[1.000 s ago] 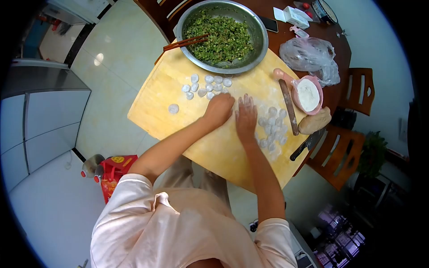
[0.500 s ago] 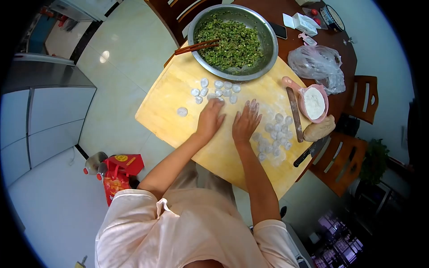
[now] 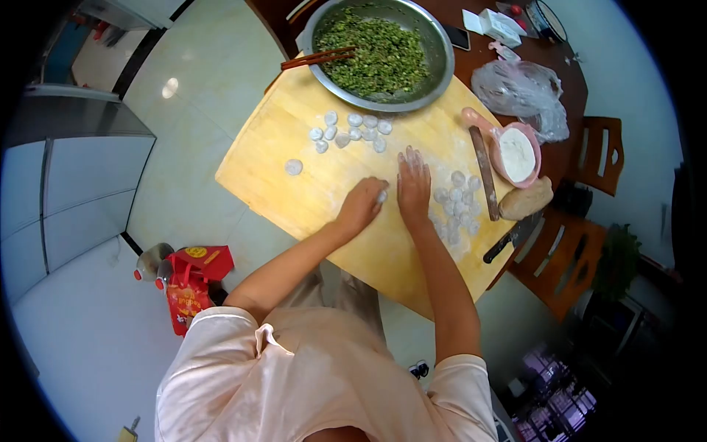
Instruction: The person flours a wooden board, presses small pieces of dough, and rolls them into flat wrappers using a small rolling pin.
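Note:
My left hand [image 3: 361, 205] is closed on the wooden board [image 3: 276, 132], with a small floured dough piece [image 3: 381, 197] showing at its fingertips. Just right of it, my right hand [image 3: 414, 188] lies flat, its floury fingers stretched out and holding nothing. Beyond my left hand, a loose group of small round dough pieces [image 3: 355, 120] is spread over the board. One flattened dough disc [image 3: 293, 167] sits apart toward the left edge. Another cluster of floured dough pieces [image 3: 458, 197] lies to the right of my right hand.
A steel bowl of chopped green filling [image 3: 379, 55] stands at the far edge, chopsticks [image 3: 318, 57] across its rim. On the right are a rolling pin [image 3: 484, 173], a pink scoop of flour [image 3: 517, 156], a dough lump [image 3: 526, 199], a black-handled knife [image 3: 498, 249] and a plastic bag [image 3: 519, 96].
My left hand has drawn back from the far dough group toward me and now has a dough piece at its fingertips. My right hand has shifted slightly right. The whole view has tilted a little.

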`<state>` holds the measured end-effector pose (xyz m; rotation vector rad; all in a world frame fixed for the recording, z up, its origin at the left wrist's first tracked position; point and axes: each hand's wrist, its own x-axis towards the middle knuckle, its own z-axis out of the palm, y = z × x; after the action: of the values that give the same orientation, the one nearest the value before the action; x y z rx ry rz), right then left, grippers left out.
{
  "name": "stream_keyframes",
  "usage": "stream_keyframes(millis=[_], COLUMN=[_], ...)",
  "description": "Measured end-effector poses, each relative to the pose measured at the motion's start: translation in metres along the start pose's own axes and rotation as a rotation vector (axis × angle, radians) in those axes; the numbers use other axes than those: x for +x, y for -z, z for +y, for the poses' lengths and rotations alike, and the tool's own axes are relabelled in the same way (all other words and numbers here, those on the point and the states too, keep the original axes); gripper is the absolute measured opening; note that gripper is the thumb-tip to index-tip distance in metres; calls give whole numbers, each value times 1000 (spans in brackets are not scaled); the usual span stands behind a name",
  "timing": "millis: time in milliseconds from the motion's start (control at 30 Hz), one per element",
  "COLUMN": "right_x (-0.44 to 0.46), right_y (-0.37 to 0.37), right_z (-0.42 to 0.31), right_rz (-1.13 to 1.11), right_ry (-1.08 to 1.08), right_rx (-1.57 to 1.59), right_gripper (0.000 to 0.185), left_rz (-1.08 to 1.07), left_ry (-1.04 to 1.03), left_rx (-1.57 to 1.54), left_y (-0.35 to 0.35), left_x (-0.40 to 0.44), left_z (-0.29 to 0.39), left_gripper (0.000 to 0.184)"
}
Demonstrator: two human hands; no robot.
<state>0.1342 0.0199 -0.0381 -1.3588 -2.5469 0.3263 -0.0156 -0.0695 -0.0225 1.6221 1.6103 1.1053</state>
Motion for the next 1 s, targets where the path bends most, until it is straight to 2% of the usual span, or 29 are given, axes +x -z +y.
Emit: stream_keyframes(millis=[67, 167, 267, 367, 433, 567, 767, 900, 1000], right_x=[-4, -8, 4, 9, 8, 17, 25, 19, -2], right_y=[17, -2, -6, -17, -19, -14, -16, -18, -5], right_z=[18, 15, -40, -63, -70, -74, -71, -64, -32], right_rz=[-22, 34, 90, 81, 55, 23, 34, 50, -21], right_ry=[80, -122, -304, -358, -342, -313, -226, -185, 52], right_rx=[5, 243, 280, 31, -29, -87, -103, -63, -28], right_gripper=[44, 44, 47, 54, 57, 58, 66, 66, 60], left_rz=[-24, -4, 38, 42, 102, 259, 42, 127, 115], left_ry=[-1, 54, 86, 92, 48, -14, 9, -55, -51], left_rx=[-14, -35, -95, -45, 30, 222, 520, 348, 136], left_y=[-16, -18, 2, 30, 50, 76, 69, 68, 51], left_x=[-9, -13, -14, -16, 4, 59, 91, 80, 37], left_z=[11, 24, 31, 10, -4, -13, -44, -23, -5], left_gripper=[48, 53, 55, 54, 52, 37, 31, 25, 23])
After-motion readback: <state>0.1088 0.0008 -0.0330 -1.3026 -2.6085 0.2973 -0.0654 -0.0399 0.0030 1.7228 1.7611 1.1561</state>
